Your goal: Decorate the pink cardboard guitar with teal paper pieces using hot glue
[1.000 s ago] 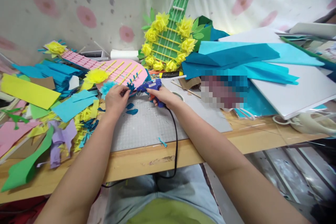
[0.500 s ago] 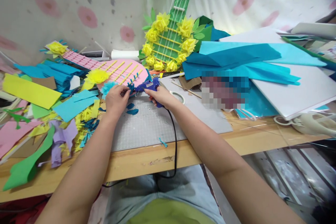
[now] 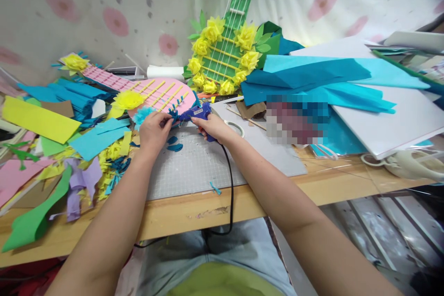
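Observation:
My right hand (image 3: pixel 211 127) is wrapped round a blue glue gun (image 3: pixel 198 112), its nozzle pointing left and its black cord hanging over the table edge. Close to the nozzle, my left hand (image 3: pixel 155 129) pinches a dark blue paper flower (image 3: pixel 174 114), partly hidden by the fingers. Just behind both hands lies a pink paper guitar (image 3: pixel 180 91) with yellow strips across its body. A yellow paper flower (image 3: pixel 128 100) and a light blue fringed flower (image 3: pixel 142 115) sit on its near side. Dark blue petals (image 3: pixel 175 147) rest on the grey cutting mat (image 3: pixel 194 171) below.
A green paper guitar (image 3: pixel 227 55) ringed with yellow flowers leans at the back. Paper scraps, including a yellow sheet (image 3: pixel 40 120) and a green strip (image 3: pixel 38 215), cover the left side. Blue crepe paper (image 3: pixel 305 76) and white boards (image 3: pixel 391 111) lie right, near a roll of tape (image 3: pixel 237 127).
Almost nothing differs. Both hands keep their places, with the glue gun nozzle still beside the dark blue flower; the view has shifted very slightly.

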`<state>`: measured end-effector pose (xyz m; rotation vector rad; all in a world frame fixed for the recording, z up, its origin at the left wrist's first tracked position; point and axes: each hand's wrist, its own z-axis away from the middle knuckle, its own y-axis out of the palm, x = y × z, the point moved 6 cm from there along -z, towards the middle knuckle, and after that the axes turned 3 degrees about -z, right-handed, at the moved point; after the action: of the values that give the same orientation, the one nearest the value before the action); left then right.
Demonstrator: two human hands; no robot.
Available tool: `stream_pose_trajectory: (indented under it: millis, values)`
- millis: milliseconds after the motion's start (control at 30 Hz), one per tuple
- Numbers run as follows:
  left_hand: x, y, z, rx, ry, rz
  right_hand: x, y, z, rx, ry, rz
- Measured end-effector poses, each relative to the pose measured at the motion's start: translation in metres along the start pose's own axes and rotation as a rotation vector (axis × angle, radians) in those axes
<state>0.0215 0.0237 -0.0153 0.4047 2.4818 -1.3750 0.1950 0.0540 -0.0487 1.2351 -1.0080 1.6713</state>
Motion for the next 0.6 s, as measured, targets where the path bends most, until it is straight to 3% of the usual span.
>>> stream_pose_trajectory:
  millis: [600]
  values:
    - [-0.0020,-0.0010,-0.0001,-0.008,0.042,0.001,0.0015,0.0006,0.0033,0.024,0.036,-0.081]
